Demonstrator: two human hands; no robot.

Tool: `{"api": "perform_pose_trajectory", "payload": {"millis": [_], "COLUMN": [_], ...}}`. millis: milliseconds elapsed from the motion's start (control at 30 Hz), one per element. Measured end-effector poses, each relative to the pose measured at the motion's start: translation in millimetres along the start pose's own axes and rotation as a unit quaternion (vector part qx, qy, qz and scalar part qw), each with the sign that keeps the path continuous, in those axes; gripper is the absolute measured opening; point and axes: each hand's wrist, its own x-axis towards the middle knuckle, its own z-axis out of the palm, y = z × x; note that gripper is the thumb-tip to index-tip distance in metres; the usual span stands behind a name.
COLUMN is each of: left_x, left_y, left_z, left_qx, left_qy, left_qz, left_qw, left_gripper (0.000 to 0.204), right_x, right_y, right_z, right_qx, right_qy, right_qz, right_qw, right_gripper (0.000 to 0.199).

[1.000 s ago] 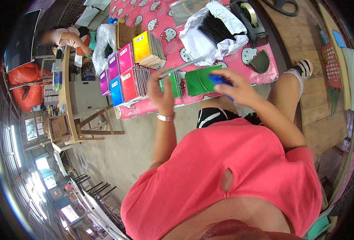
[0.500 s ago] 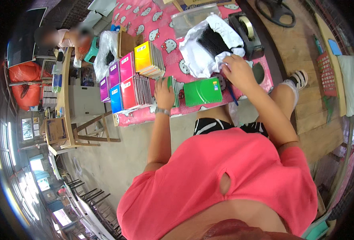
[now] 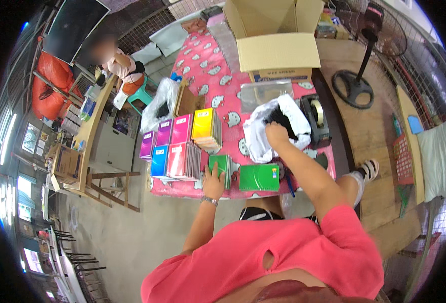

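Note:
My left hand (image 3: pixel 213 185) rests with spread fingers on a small stack of green notebooks (image 3: pixel 220 165) near the table's front edge. Just right of it a single green spiral notebook (image 3: pixel 259 178) lies flat. My right hand (image 3: pixel 277 135) reaches into a white cloth-like bag (image 3: pixel 256 130) with its mouth turned out, holding a mass of thin black pieces (image 3: pixel 282 117). Its fingers are bent down at the black pieces, and what they pinch, if anything, is hidden. Stacked notebooks in yellow (image 3: pixel 203 124), pink, red (image 3: pixel 177 159), blue and purple stand to the left.
A black tape dispenser (image 3: pixel 317 121) sits right of the bag, with a clear plastic pouch (image 3: pixel 264 96) behind it. An open cardboard box (image 3: pixel 278 53) stands at the table's far end. A fan (image 3: pixel 356 86) is at right. Another person (image 3: pixel 119 65) sits far left.
My right hand has moved from the bag's near right edge into its opening, over the black pieces. My left hand stays at the green stack. The view has tilted up, showing the cardboard box.

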Motion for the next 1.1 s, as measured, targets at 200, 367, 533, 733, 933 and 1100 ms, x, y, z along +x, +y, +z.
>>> {"api": "perform_pose_trajectory", "payload": {"millis": [200,367,533,733,933,1100], "left_x": [-11,-33,-38,-34,-17,-26], "left_y": [-21,-12,-27,-41,-51,-50], "left_z": [0,-47,-52,-48,-38,-41], "left_qx": [-0.073,-0.071,-0.067,-0.040,-0.018,-0.001], "left_qy": [0.028,-0.049,-0.099,-0.085,-0.059,-0.054], "left_qz": [0.018,0.077,0.128,0.141,0.209,0.204], "left_qw": [0.997,0.993,0.985,0.986,0.976,0.978], "left_gripper": [0.058,0.062,0.072,0.062,0.048,0.049], "right_x": [3,-6,-8,5,17,-35], "right_y": [14,27,1,8,49,41], "right_z": [-21,-26,-7,1,-48,-136], "right_qx": [0.191,0.172,-0.007,0.122,0.396,0.603], "right_qy": [-0.026,-0.063,-0.073,-0.093,-0.036,-0.042], "right_qz": [0.084,0.030,-0.026,0.067,0.125,0.169], "right_qw": [0.978,0.983,0.997,0.986,0.909,0.779], "right_gripper": [0.037,0.043,0.027,0.016,0.027,0.029]}}
